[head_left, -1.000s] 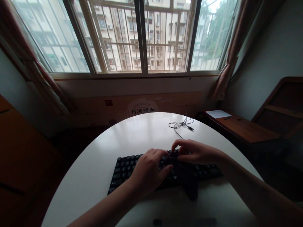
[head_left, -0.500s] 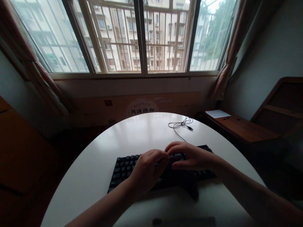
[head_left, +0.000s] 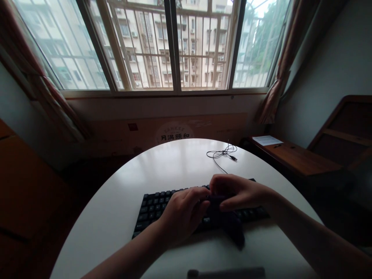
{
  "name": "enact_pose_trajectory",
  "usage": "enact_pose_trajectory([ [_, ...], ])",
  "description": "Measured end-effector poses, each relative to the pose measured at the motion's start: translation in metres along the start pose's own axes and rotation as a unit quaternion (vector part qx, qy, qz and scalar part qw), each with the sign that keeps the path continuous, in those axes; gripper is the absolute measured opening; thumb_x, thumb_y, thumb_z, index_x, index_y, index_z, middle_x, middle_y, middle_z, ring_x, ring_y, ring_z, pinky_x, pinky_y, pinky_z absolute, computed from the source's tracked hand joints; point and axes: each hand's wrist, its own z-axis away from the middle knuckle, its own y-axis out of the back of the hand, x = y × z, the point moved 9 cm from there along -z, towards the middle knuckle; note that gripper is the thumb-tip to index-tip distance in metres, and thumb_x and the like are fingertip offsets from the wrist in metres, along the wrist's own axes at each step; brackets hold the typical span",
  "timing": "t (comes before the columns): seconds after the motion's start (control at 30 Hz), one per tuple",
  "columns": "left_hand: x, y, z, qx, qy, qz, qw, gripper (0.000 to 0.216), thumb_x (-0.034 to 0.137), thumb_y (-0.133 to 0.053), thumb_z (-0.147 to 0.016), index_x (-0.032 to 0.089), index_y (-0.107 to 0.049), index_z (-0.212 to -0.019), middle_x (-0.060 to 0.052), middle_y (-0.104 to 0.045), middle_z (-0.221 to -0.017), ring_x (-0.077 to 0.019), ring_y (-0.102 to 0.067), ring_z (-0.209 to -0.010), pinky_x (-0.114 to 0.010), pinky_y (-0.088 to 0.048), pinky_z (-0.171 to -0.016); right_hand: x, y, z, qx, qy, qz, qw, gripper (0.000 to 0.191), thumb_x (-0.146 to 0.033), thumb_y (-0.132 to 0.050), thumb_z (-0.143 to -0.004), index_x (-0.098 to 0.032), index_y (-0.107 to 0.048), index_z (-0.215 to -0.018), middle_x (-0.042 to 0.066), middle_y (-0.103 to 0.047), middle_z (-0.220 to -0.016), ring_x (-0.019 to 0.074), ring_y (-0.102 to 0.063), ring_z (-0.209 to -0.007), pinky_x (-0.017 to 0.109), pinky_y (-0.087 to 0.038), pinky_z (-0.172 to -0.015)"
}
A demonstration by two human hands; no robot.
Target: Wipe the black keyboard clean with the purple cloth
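A black keyboard (head_left: 151, 209) lies on the white round table (head_left: 95, 217), its middle covered by my hands. Above it, both hands meet over a dark, limp cloth (head_left: 234, 230), whose loose end hangs down past the keyboard's near edge. My left hand (head_left: 186, 207) pinches the cloth from the left, fingers and thumb together. From the right, my right hand (head_left: 240, 192) grips it with curled fingers, the thumb lying along its near side. Shadow hides the exact shape of the bunched part between the fingertips.
Behind the keyboard lies its coiled black cable (head_left: 223, 152) with a USB plug. A long dark grey object (head_left: 226, 273) is partly visible at the bottom edge. To the right stands a wooden side table (head_left: 308, 157) with white paper (head_left: 266, 140). Beyond is a barred window (head_left: 177, 50).
My right hand has shifted slightly right, and its fingers have curled in more. My left hand has moved slightly down and to the right. The keyboard stays in place.
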Motion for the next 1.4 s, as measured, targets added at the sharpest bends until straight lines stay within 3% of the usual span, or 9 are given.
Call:
enact_pose_trajectory([
  [0.2,0.002,-0.001,0.000,-0.003,-0.013,-0.008,1.000,0.015,0.018,-0.052,-0.092,0.020,-0.050,-0.107,-0.002,-0.068,-0.081,-0.0102,-0.062,-0.063,-0.019,-0.045,-0.057,0.015,-0.005,-0.001,-0.049,-0.066,0.086,0.993,0.036,-0.044,-0.065,-0.085,-0.015,-0.068,-0.106,-0.001,-0.058,-0.075,0.0097,-0.050,-0.065,0.020,-0.038,-0.057],
  [0.33,0.002,-0.001,0.001,-0.002,-0.018,0.001,1.000,0.020,0.016,-0.053,-0.092,0.021,-0.049,-0.111,-0.003,-0.070,-0.086,-0.0107,-0.065,-0.068,-0.019,-0.048,-0.060,0.009,-0.006,-0.006,-0.014,-0.029,0.108,0.994,0.037,-0.043,-0.069,-0.082,-0.016,-0.066,-0.108,0.001,-0.059,-0.084,0.0120,-0.053,-0.074,0.021,-0.042,-0.064],
  [0.47,0.003,-0.001,0.000,-0.003,-0.026,0.005,1.000,0.018,0.017,-0.053,-0.092,0.021,-0.049,-0.109,-0.002,-0.069,-0.085,-0.0103,-0.064,-0.066,-0.020,-0.047,-0.060,-0.004,-0.007,-0.008,-0.001,0.032,0.124,0.992,0.026,-0.037,-0.073,-0.079,-0.016,-0.066,-0.091,0.003,-0.058,-0.097,0.0148,-0.054,-0.088,0.026,-0.043,-0.081],
  [0.6,0.003,0.000,0.000,0.004,-0.027,-0.010,1.000,0.012,0.016,-0.052,-0.092,0.020,-0.049,-0.103,0.000,-0.065,-0.079,-0.0094,-0.059,-0.062,-0.019,-0.042,-0.055,0.000,-0.005,-0.006,-0.001,0.019,0.100,0.995,0.025,-0.036,-0.069,-0.083,-0.015,-0.057,-0.077,-0.002,-0.050,-0.074,0.0102,-0.047,-0.071,0.023,-0.041,-0.069],
  [0.73,0.002,-0.001,0.000,0.002,-0.026,-0.006,1.000,0.014,0.015,-0.052,-0.093,0.021,-0.047,-0.105,0.001,-0.063,-0.077,-0.0079,-0.054,-0.058,-0.018,-0.039,-0.055,0.002,-0.001,-0.005,0.037,0.024,0.079,0.996,0.029,-0.036,-0.073,-0.080,-0.016,-0.057,-0.095,-0.001,-0.056,-0.083,0.0115,-0.051,-0.076,0.023,-0.042,-0.069],
  [0.9,-0.004,-0.003,0.002,-0.002,-0.009,-0.008,1.000,0.007,0.017,-0.050,-0.093,0.021,-0.045,-0.093,0.004,-0.057,-0.072,-0.0072,-0.048,-0.055,-0.018,-0.035,-0.053,0.002,-0.002,-0.009,0.075,0.022,0.156,0.985,0.027,-0.036,-0.069,-0.082,-0.017,-0.065,-0.102,-0.003,-0.053,-0.070,0.0096,-0.047,-0.062,0.021,-0.038,-0.058],
  [1.07,-0.017,0.000,0.005,0.015,0.046,-0.017,0.999,0.010,0.021,-0.052,-0.092,0.021,-0.045,-0.086,0.007,-0.049,-0.063,-0.0066,-0.042,-0.050,-0.018,-0.033,-0.051,-0.017,0.012,-0.005,0.185,0.070,0.211,0.957,0.020,-0.030,-0.059,-0.089,-0.014,-0.071,-0.092,0.003,-0.065,-0.077,0.0124,-0.055,-0.067,0.023,-0.043,-0.063],
  [1.23,-0.038,0.000,0.007,0.023,0.137,0.024,0.990,0.016,0.030,-0.053,-0.091,0.020,-0.046,-0.081,0.007,-0.048,-0.060,-0.0071,-0.041,-0.050,-0.018,-0.033,-0.049,-0.016,0.004,-0.008,0.162,0.069,0.231,0.957,0.028,-0.035,-0.056,-0.092,-0.013,-0.072,-0.086,0.002,-0.065,-0.070,0.0116,-0.056,-0.063,0.022,-0.042,-0.061],
  [1.4,-0.054,-0.003,0.009,0.020,0.208,0.060,0.976,0.021,0.035,-0.059,-0.087,0.020,-0.048,-0.076,0.006,-0.051,-0.060,-0.0080,-0.043,-0.051,-0.019,-0.034,-0.049,-0.010,-0.006,-0.012,0.128,0.063,0.214,0.966,0.025,-0.038,-0.061,-0.089,-0.015,-0.072,-0.093,0.004,-0.069,-0.079,0.0138,-0.062,-0.071,0.023,-0.046,-0.066],
])
